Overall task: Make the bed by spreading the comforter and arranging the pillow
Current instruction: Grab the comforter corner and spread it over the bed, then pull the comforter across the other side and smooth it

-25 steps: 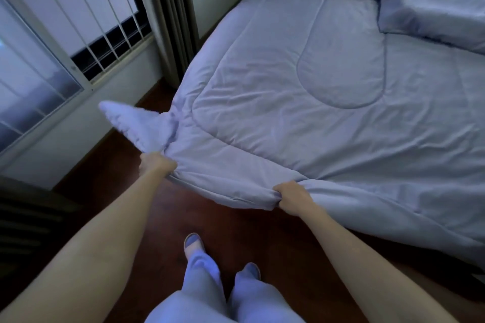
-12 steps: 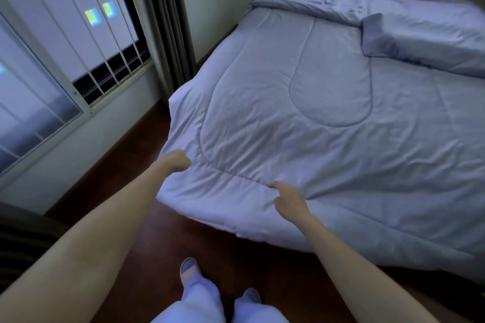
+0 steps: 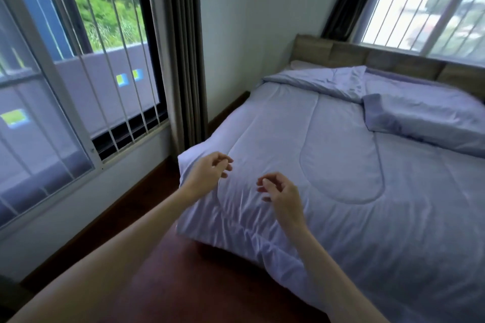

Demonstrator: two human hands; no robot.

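Hovering over the pale lilac quilted comforter [image 3: 301,165], our left hand [image 3: 207,174] and right hand [image 3: 282,193] hold nothing, fingers loosely curled; the lilac pillow [image 3: 425,120] lies on the comforter's far end.

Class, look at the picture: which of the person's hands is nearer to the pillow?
Right. The right hand hangs over the comforter, closer to the pillow near the headboard; the left hand is farther off, above the corner by the curtain.

Pale lavender comforter [image 3: 328,165] stitched with curved quilting lines; darker lavender pillow [image 3: 425,120], right; grey-brown headboard [image 3: 341,51]; dark grey curtain [image 3: 183,47], upper centre; reddish-brown floor [image 3: 210,283].
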